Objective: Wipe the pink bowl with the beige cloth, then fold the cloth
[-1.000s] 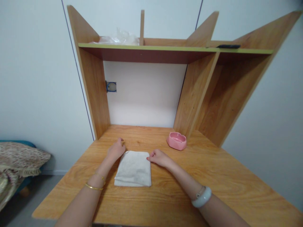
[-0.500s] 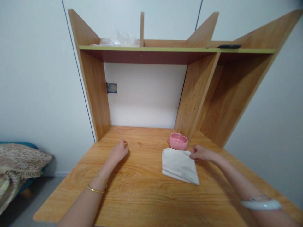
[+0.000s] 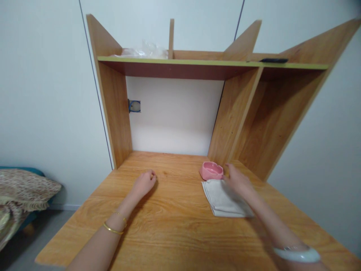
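A folded white cloth [image 3: 221, 201] lies on the right half of the wooden desk [image 3: 169, 233]. Just behind it stands a pink ashtray [image 3: 211, 171] with a notched rim. My right hand [image 3: 238, 181] is over the cloth's right side, close to the ashtray's right edge. Its thumb and index finger are apart, slightly blurred, and no object shows between them. Part of the cloth is hidden under this hand and forearm. On the left, my left hand [image 3: 145, 182] rests low over the desk with its fingers curled together and nothing visible in them.
Upright panels and a shelf [image 3: 175, 64] rise at the back of the desk. On the shelf are a crumpled clear plastic bag [image 3: 146, 51] and a flat black object [image 3: 273, 60]. A wall socket opening [image 3: 134, 106] shows behind. A patterned blanket [image 3: 25, 188] is at far left.
The cloth has turned and shifted right. My right hand has let go of its corner and moved up beside the ashtray, its fingers now spread. My left hand has shifted slightly right.
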Motion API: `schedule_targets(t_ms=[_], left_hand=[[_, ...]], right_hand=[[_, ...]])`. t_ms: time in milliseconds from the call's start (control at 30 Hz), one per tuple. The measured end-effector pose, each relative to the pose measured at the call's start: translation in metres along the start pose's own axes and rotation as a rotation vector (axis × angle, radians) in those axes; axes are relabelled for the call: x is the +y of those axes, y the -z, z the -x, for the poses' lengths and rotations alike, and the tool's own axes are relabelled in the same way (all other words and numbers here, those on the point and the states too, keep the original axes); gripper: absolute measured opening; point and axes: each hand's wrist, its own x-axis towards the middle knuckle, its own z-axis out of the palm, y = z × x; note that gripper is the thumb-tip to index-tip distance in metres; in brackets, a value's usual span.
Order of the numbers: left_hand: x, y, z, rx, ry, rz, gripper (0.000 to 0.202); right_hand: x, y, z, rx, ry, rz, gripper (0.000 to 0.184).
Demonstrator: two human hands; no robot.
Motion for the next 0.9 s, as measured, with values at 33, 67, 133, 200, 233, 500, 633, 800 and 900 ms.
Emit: schedule_targets(t_ms=[33, 67, 133, 200, 233, 500, 633, 800, 900], left_hand=[[0.005, 0.000, 0.002, 0.007, -0.048, -0.002, 0.024], [0.011, 0.000, 0.004, 0.004, -0.099, -0.008, 0.026], [0.022, -0.001, 0.008, -0.001, -0.184, -0.023, 0.032], [0.030, -0.005, 0.013, -0.029, -0.214, -0.057, 0.035], [0.032, -0.007, 0.015, -0.047, -0.217, -0.083, 0.036], [0.024, -0.016, 0.022, -0.159, -0.318, -0.192, 0.041], [0.023, -0.016, 0.021, -0.163, -0.336, -0.179, 0.041], [0.023, -0.018, 0.022, -0.157, -0.317, -0.133, 0.040], [0.023, -0.020, 0.022, -0.154, -0.333, -0.132, 0.040]], right_hand=[[-0.011, -0.005, 0.004, 0.012, 0.079, -0.088, 0.035], [-0.023, -0.012, 0.009, -0.014, 0.140, -0.160, 0.036], [-0.048, -0.024, 0.019, -0.143, 0.210, -0.229, 0.027], [-0.071, -0.034, 0.029, -0.258, 0.248, -0.259, 0.016], [-0.081, -0.037, 0.033, -0.297, 0.260, -0.267, 0.013], [-0.104, -0.052, 0.046, -0.635, 0.142, -0.359, 0.025], [-0.097, -0.065, 0.045, -0.455, 0.212, -0.288, 0.025], [-0.090, -0.073, 0.049, -0.381, 0.260, -0.302, 0.026], [-0.088, -0.074, 0.051, -0.386, 0.291, -0.357, 0.027]])
